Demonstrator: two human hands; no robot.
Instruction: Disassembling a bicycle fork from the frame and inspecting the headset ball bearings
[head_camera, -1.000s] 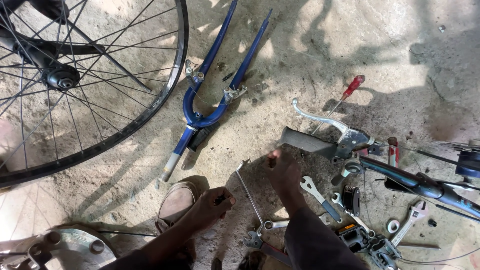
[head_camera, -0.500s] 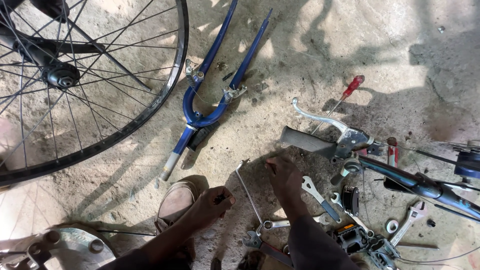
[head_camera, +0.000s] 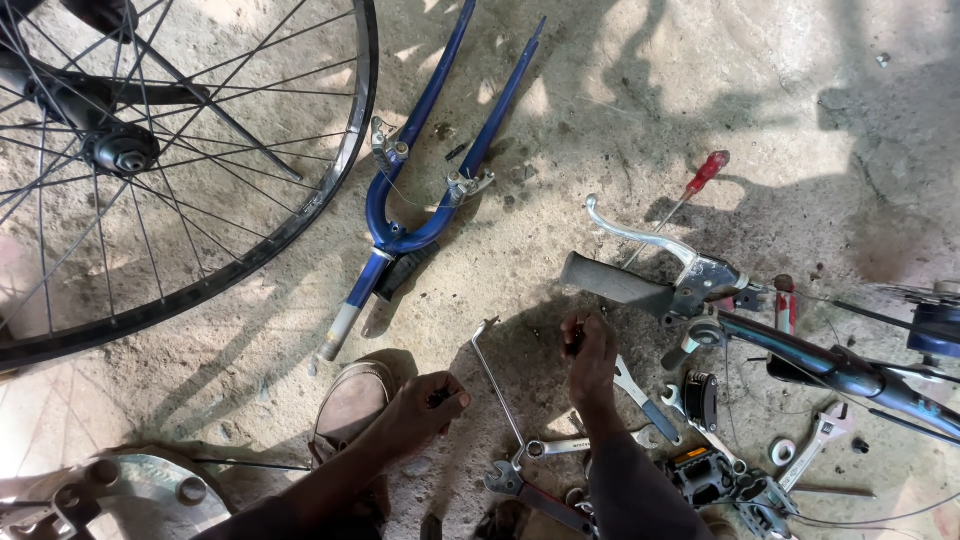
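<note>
- My left hand (head_camera: 425, 400) has its fingers pinched shut on a small dark part (head_camera: 438, 398), near the sandal (head_camera: 350, 405).
- My right hand (head_camera: 590, 350) pinches another dark bit (head_camera: 574, 343), just near of the handlebar grip (head_camera: 612, 283).
- Spanners (head_camera: 640, 390) lie right on the floor (head_camera: 620, 110).

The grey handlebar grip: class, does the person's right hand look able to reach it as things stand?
Probably yes. The right hand sits just below the grey handlebar grip, with only bare ground between them.
</note>
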